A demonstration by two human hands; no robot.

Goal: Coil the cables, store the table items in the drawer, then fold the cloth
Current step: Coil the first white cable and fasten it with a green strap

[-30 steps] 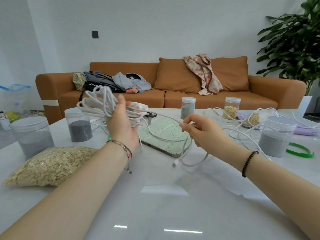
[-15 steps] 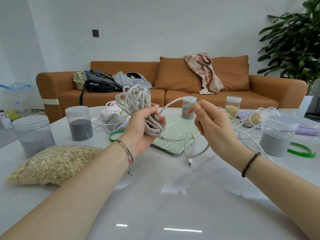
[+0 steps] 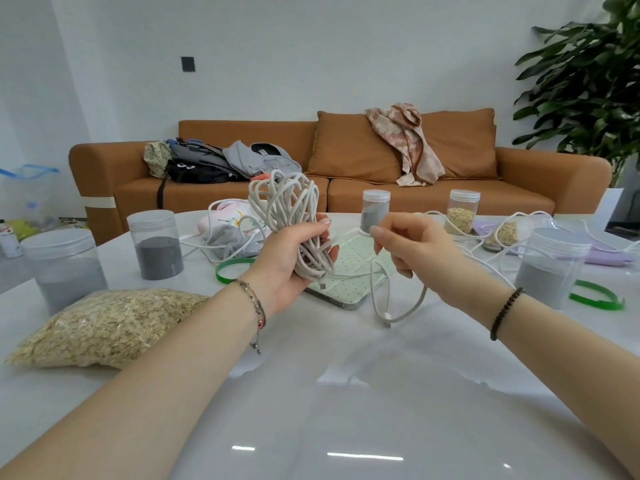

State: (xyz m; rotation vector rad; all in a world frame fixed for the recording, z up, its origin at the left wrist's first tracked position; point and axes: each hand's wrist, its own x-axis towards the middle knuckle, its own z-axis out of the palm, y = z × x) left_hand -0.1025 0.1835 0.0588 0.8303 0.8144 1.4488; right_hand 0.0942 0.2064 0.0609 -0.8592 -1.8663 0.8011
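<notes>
We are in the first step, coiling the cables. Our left hand is raised above the counter, palm toward us. Its fingers are curled round a thick bundle of white cable, whose loops stand up above the fist and hang out below it. Our right hand is just beside it, with its fingers bent and pinching the free run of the same cable. From that pinch the loose tail drops in a slack loop, and its plug end lies at the counter near the green dotted tablet case.

Only a short length looks unwound, so we judge this cable nearly done. The next move calls for carrying the tail across to the bundle, then either laying it on as a last turn or wrapping it round the waist of the coil to lock it. The left grip has to hold firm meanwhile, or the springy loops may slip apart.

More white cable trails among the jars on the far right, so the coiling is not finished. The storing and the cloth folding have not been started, and we see no drawer from here
</notes>
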